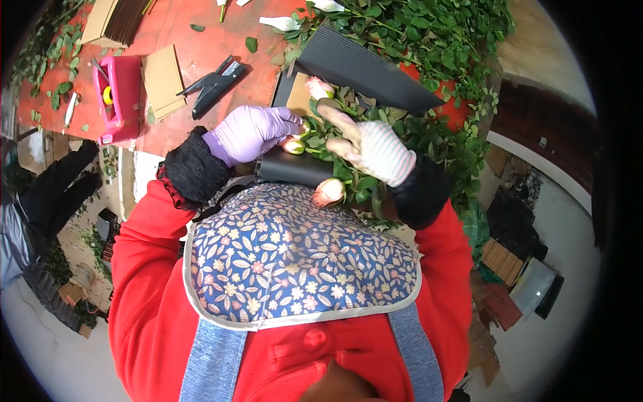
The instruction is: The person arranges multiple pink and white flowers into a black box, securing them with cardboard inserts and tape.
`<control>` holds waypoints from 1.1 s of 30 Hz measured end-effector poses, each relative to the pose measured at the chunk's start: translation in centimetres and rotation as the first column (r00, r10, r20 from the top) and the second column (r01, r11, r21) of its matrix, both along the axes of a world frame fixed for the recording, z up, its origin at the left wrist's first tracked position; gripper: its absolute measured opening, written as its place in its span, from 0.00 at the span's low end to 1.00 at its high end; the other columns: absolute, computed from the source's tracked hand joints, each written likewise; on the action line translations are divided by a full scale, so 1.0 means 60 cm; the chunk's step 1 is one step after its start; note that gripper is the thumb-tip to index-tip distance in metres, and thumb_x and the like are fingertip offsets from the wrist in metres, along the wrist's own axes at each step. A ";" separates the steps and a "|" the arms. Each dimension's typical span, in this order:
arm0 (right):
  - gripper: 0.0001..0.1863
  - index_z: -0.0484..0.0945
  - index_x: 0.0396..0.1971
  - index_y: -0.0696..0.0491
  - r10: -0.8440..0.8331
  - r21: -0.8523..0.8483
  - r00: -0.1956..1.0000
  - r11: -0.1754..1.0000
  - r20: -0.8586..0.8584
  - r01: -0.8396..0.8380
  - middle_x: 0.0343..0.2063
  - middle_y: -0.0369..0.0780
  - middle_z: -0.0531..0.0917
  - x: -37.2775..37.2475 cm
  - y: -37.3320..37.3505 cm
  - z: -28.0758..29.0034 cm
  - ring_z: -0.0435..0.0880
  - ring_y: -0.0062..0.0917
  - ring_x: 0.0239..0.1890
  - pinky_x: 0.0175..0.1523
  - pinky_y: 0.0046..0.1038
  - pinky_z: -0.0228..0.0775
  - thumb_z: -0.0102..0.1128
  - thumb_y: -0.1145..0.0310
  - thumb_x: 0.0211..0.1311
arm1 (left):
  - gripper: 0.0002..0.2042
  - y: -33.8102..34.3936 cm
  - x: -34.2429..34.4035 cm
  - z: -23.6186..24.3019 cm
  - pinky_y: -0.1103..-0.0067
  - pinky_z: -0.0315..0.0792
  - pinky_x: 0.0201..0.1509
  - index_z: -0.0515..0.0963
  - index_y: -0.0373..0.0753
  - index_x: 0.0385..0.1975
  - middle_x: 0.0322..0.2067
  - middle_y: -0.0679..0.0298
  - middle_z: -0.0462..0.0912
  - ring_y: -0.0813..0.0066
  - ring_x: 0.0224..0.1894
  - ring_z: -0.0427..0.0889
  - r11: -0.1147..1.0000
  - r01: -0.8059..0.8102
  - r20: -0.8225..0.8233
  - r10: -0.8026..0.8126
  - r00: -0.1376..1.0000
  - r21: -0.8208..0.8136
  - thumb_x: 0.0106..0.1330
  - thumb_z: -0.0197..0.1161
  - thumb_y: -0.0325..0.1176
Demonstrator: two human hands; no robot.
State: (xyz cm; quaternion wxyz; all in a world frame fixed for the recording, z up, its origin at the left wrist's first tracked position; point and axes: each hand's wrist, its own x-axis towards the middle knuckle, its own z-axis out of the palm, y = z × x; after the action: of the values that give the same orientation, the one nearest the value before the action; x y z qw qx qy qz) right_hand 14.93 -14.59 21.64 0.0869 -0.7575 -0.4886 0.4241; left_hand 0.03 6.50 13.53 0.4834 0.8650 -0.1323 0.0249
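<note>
My left hand (251, 134), in a purple glove, is closed with its fingertips pinched at a pale pink-green rose bud (293, 145); another bud partly shows beside the fingers. My right hand (375, 149), in a striped, soiled glove, hovers over the leafy stems with thumb and fingers apart. A pink rose (319, 88) lies above, against a piece of cardboard (299, 96). Nearer my apron hangs a peach rose (328, 192). Under the flowers is a black ribbed sheet (362, 70), raised at its far side.
On the red table (221, 33), left of my hands, lie a black stapler (218, 86), a cardboard sheet (163, 82) and a pink holder (122, 99) with yellow tape. Stacked cardboard (110, 21) stands behind. Heaped rose foliage (429, 27) covers the far right.
</note>
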 end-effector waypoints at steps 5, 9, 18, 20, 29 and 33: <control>0.26 0.67 0.53 0.53 0.254 -0.159 0.864 0.966 0.435 -0.204 0.16 0.44 0.79 -0.012 0.022 -0.019 0.79 0.40 0.18 0.24 0.41 0.68 0.48 0.49 0.66 | 0.15 0.000 0.003 0.000 0.73 0.77 0.40 0.81 0.43 0.45 0.41 0.62 0.82 0.60 0.37 0.83 1.000 0.006 -0.045 -0.006 0.999 0.014 0.56 0.60 0.26; 0.20 0.77 0.34 0.51 0.281 -0.282 0.843 0.946 0.459 -0.162 0.19 0.40 0.79 -0.009 0.004 -0.013 0.80 0.36 0.24 0.25 0.39 0.69 0.48 0.49 0.65 | 0.15 -0.006 -0.001 -0.002 0.73 0.77 0.39 0.81 0.43 0.45 0.43 0.62 0.82 0.60 0.36 0.83 0.999 -0.005 -0.039 0.007 0.999 0.040 0.57 0.59 0.26; 0.17 0.75 0.39 0.55 -0.028 0.146 0.775 0.986 0.631 -0.083 0.46 0.45 0.78 -0.013 0.007 -0.033 0.80 0.38 0.33 0.37 0.34 0.73 0.58 0.57 0.60 | 0.14 -0.010 0.003 0.009 0.73 0.77 0.41 0.81 0.43 0.44 0.44 0.61 0.82 0.60 0.37 0.83 1.000 0.013 -0.054 -0.012 0.998 0.015 0.58 0.59 0.26; 0.25 0.68 0.50 0.54 -0.147 0.222 0.798 0.975 0.584 0.016 0.44 0.46 0.79 -0.008 -0.006 -0.070 0.83 0.41 0.32 0.35 0.39 0.75 0.59 0.53 0.59 | 0.14 -0.011 0.004 0.013 0.74 0.77 0.41 0.81 0.42 0.44 0.44 0.60 0.82 0.62 0.38 0.83 0.999 0.013 -0.053 -0.011 0.999 0.030 0.57 0.59 0.25; 0.08 0.74 0.37 0.47 -0.080 0.202 0.759 0.977 0.646 -0.070 0.31 0.37 0.79 -0.001 0.007 -0.080 0.82 0.31 0.35 0.37 0.36 0.75 0.53 0.62 0.61 | 0.19 -0.013 0.015 0.031 0.74 0.77 0.46 0.79 0.42 0.49 0.46 0.59 0.82 0.60 0.44 0.83 0.998 0.060 -0.115 -0.061 0.992 -0.006 0.57 0.57 0.22; 0.12 0.76 0.39 0.50 -0.123 0.191 0.870 0.981 0.477 0.034 0.34 0.40 0.80 0.009 0.021 -0.094 0.82 0.36 0.37 0.40 0.38 0.75 0.53 0.61 0.59 | 0.21 -0.015 0.011 0.031 0.73 0.76 0.51 0.80 0.42 0.49 0.47 0.58 0.81 0.59 0.50 0.81 0.995 0.092 -0.093 -0.088 0.992 0.040 0.55 0.57 0.18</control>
State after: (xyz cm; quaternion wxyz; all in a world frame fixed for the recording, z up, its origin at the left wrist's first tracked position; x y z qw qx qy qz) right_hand 15.45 -13.32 15.98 0.0455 -0.8483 -0.4990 0.1712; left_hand 0.71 5.60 15.40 0.4703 0.8689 -0.1494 -0.0392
